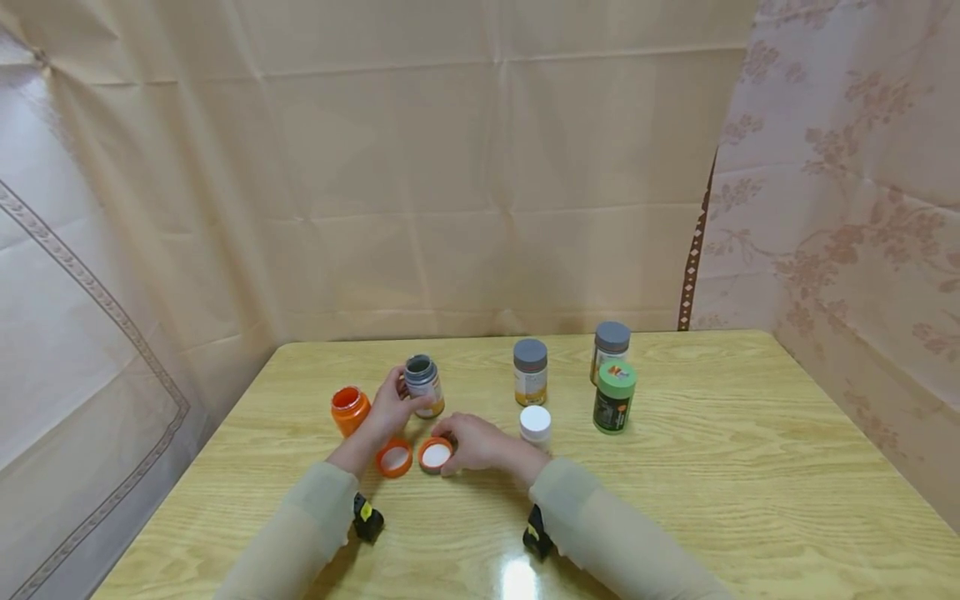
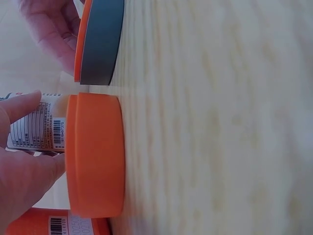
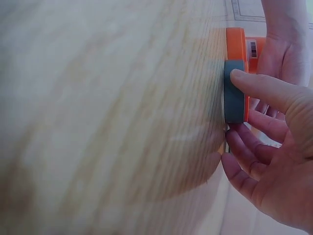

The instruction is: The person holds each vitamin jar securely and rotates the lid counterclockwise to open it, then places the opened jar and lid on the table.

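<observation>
While an open orange jar (image 1: 350,409) stands at the far left of the group, the left hand (image 1: 388,407) grips the open grey jar (image 1: 429,385) just right of it, thumb in front. That jar stands upright, long axis vertical, mouth upward. Nearer the person lies an orange lid (image 1: 394,458), liner up, just beside the grey lid (image 1: 436,455). The grey lid, orange-ringed, also shows its white liner upward, so it faces the same way as the jar's mouth; it sits nearer the person than the jar's base and a little right. The right hand (image 1: 476,442) is nearer to it, pinching its edge between thumb and fingers at the worktop (image 1: 720,467). Farther right stand a closed grey-capped jar (image 1: 530,372), a white-capped jar (image 1: 536,423) and a green-lidded jar (image 1: 614,398).
</observation>
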Demonstrator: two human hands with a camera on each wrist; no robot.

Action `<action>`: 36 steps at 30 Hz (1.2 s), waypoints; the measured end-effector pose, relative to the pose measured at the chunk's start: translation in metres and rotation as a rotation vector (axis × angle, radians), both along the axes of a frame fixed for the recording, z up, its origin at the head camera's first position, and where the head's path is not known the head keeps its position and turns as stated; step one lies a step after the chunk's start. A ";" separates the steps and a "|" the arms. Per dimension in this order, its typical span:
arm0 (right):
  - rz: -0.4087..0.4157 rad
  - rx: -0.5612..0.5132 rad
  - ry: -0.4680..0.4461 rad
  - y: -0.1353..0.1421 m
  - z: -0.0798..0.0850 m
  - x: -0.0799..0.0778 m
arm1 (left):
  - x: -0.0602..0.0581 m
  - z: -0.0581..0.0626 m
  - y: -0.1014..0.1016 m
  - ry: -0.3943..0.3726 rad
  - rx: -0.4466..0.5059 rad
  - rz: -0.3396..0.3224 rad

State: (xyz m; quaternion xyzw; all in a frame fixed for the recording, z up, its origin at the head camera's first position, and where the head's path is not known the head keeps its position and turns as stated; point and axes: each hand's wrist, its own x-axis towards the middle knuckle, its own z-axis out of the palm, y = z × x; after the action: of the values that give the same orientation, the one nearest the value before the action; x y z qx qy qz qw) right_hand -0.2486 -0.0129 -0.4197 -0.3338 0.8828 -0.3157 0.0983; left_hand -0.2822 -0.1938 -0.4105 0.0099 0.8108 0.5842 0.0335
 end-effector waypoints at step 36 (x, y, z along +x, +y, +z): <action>0.049 -0.006 0.017 0.090 0.096 0.041 | 0.032 0.064 0.009 0.273 -0.193 -0.038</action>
State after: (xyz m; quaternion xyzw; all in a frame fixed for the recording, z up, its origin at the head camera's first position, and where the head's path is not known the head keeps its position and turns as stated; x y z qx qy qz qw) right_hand -0.2072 0.0771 -0.3234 -0.3582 0.8742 -0.3130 0.0976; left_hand -0.2504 -0.1851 -0.3462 0.1013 0.8597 0.4963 -0.0652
